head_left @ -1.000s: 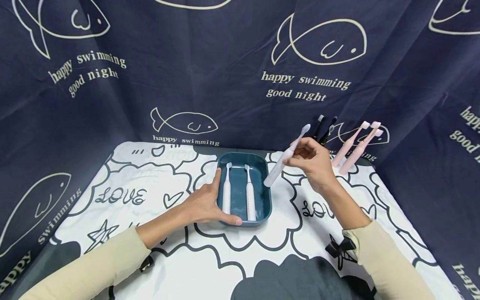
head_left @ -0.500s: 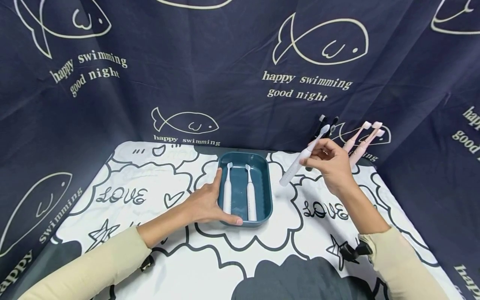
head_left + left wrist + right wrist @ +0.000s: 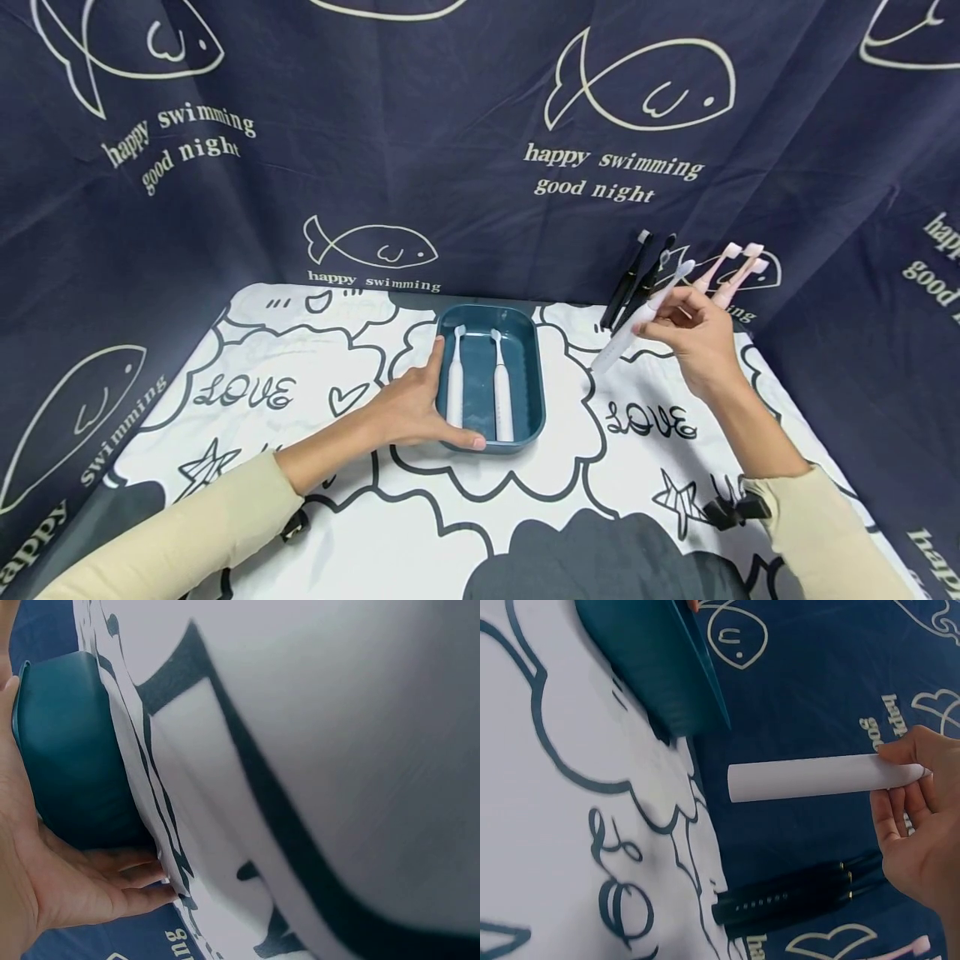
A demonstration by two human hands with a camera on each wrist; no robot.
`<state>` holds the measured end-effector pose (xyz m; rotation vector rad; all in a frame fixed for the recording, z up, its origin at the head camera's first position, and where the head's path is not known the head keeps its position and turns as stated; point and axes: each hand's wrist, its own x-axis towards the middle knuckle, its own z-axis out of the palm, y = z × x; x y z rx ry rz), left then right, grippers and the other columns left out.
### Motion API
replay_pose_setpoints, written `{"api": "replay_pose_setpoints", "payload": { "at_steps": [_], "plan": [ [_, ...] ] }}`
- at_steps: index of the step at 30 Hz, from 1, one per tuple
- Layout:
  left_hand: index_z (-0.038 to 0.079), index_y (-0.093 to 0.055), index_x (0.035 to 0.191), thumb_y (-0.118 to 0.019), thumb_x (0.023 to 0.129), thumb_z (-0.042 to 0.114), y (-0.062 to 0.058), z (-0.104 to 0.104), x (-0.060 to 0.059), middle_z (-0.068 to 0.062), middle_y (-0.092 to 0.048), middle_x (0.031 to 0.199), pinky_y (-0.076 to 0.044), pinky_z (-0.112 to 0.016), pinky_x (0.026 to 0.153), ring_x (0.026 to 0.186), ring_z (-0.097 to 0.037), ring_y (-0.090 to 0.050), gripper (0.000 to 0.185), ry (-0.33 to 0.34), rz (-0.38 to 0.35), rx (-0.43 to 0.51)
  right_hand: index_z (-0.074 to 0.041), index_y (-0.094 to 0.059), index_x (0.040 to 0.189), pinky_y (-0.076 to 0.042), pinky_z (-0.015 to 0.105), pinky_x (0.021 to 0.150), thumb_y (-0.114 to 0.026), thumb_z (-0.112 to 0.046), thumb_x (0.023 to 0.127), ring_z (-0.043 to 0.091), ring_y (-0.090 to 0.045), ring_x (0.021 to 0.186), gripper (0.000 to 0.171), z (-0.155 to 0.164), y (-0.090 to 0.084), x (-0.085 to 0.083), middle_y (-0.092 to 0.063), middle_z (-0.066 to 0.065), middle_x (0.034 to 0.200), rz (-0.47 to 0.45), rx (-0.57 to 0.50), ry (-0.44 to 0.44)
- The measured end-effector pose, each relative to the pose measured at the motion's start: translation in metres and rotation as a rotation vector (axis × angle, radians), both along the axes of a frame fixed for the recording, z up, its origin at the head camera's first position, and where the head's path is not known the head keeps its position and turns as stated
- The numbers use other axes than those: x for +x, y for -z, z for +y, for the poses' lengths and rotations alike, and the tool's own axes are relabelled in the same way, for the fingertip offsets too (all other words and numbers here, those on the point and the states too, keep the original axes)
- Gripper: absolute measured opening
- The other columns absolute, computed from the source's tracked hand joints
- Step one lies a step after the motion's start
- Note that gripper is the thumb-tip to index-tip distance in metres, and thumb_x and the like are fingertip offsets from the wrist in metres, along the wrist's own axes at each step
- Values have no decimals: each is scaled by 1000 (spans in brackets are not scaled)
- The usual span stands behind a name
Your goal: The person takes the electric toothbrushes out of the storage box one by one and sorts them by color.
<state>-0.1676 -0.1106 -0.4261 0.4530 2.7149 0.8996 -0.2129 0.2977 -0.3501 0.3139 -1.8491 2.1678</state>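
Note:
My right hand (image 3: 701, 342) pinches a white electric toothbrush (image 3: 619, 343) between thumb and fingers, tilted with its brush head up to the right. In the right wrist view, its plain handle (image 3: 802, 778) points away from the fingers, well above the tablecloth. At the centre of the table, my left hand (image 3: 408, 410) grips the near left corner of a dark teal tray (image 3: 478, 383), thumb over the front rim and fingers along the side wall. Two white electric toothbrushes lie lengthwise in the tray, one on the left (image 3: 454, 392) and one right of the middle (image 3: 502, 400).
Behind the held toothbrush, black electric toothbrushes (image 3: 628, 283) lean at the back right. Several pink electric toothbrushes (image 3: 731, 287) stand beside them, partly hidden by my right hand. A navy curtain (image 3: 360, 150) rises behind the white patterned tablecloth (image 3: 247, 350).
My right hand has moved right, away from the tray, carrying the white electric toothbrush from the tray's right rim to in front of the black ones. My left hand and the tray stay put.

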Motion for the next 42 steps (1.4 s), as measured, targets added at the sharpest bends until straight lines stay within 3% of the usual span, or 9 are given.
{"api": "replay_pose_setpoints", "payload": {
  "at_steps": [9, 20, 32, 42],
  "plan": [
    [11, 12, 181, -94, 67, 83, 1, 0, -1, -32, -58, 164, -57, -59, 112, 144, -41, -65, 173, 7, 7, 1, -7, -76, 100, -63, 17, 80, -65, 42, 76, 7, -75, 84, 55, 25, 12, -4, -81, -3, 91, 11, -1, 16],
    [13, 14, 181, -94, 66, 84, 0, 0, -1, -30, -56, 166, -57, -59, 114, 145, -40, -65, 173, 13, 0, 6, -9, -75, 101, -62, 14, 78, -70, 38, 79, 3, -75, 84, 52, 49, 32, -13, -79, -7, 90, -32, 84, 68],
    [15, 15, 181, -95, 65, 84, -1, 0, -1, -30, -55, 168, -56, -58, 115, 146, -40, -64, 174, -1, -17, 5, -9, -76, 101, -61, 12, 78, -75, 34, 80, 1, -74, 84, 48, 62, 46, -28, -78, -10, 89, -53, 154, 134],
    [14, 15, 181, -94, 66, 85, 0, 0, 0, -30, -58, 165, -57, -58, 113, 144, -39, -65, 174, 7, -4, 3, -12, -75, 101, -60, 11, 78, -76, 30, 82, -1, -72, 85, 46, 66, 51, -32, -76, -13, 89, -96, 186, 159]
  ]
}}
